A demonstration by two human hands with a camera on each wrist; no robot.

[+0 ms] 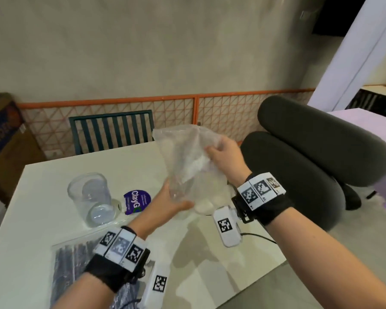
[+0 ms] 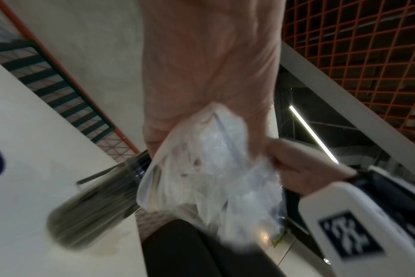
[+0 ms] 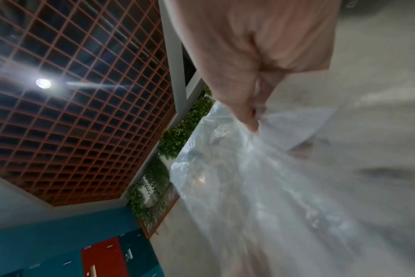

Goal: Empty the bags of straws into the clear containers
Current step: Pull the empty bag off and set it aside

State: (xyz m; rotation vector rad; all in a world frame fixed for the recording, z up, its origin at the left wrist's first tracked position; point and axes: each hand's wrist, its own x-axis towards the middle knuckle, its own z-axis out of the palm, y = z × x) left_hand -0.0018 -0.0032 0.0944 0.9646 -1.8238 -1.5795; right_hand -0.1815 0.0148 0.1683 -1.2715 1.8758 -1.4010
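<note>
White table before a concrete wall, bag of dark straws at the near edge, left hand palm-up gripping the clear bag bottom, right hand pinching its upper side, empty clear container further left.

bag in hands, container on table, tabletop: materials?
Bag: thin clear plastic film, glossy; it crumples and shows the hands through it.
Container: rigid clear plastic or glass, cannot tell which; smooth, see-through wall.
Table: white, smooth, faintly glossy top, likely laminate or painted board.
</note>
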